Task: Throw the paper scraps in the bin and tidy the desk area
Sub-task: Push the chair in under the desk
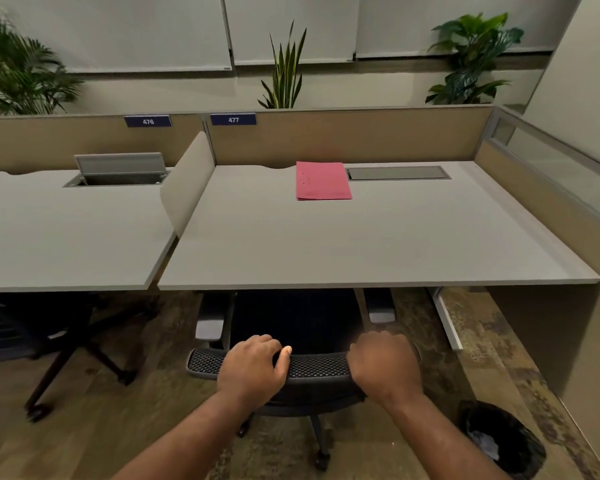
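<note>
Office cubicles with tan partitions and potted plants behind fill the background, above a patterned floor. At the near edge, the left hand point(249, 368) curls over the mesh top of the chair back point(312, 365), fingers wrapped forward and thumb lying along the rim. The right hand point(383, 363) clenches the same rim further along, knuckles up; its fingertips are hidden behind the backrest. The chair's seat is pushed under the table point(326, 251) and lost in shadow, only the armrests and part of the base showing. On the table's far side lies a pink folder point(323, 181), just beside a closed cable hatch point(397, 173). A bin point(499, 439) with a black liner stands on the floor at lower right, partly cut off by the frame; something pale and crumpled inside it is hard to make out.
</note>
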Demonstrator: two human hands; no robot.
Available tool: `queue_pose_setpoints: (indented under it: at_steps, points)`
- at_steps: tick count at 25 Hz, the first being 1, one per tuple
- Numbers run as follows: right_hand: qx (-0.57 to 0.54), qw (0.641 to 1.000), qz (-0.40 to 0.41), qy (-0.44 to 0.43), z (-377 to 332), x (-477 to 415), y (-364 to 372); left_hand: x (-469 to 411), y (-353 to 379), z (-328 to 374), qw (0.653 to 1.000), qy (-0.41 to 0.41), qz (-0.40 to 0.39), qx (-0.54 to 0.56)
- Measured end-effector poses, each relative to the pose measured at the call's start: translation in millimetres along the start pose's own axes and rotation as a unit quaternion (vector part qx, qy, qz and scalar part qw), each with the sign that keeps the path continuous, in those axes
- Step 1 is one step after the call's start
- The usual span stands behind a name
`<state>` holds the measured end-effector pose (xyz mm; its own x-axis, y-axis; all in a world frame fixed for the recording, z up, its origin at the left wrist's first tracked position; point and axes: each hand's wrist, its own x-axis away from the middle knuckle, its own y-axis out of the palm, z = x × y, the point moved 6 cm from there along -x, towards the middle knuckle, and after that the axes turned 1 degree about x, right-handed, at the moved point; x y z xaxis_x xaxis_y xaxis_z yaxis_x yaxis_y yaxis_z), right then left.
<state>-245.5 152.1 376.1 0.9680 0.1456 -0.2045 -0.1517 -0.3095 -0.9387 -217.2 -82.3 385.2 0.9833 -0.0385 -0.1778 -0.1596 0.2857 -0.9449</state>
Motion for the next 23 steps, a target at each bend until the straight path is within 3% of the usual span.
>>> queue_pose_setpoints:
  at_steps: [12,23]
  points:
    - [0.012,1.000,-0.006,0.001,47.4,-110.0,9.1,-111.5,28.9,14.5,1.000,-0.002,-0.015,0.009]
    - [0.013,1.000,-0.017,0.005,63.9,-157.5,9.9,-165.8,41.6,14.8,1.000,-0.007,-0.029,0.007]
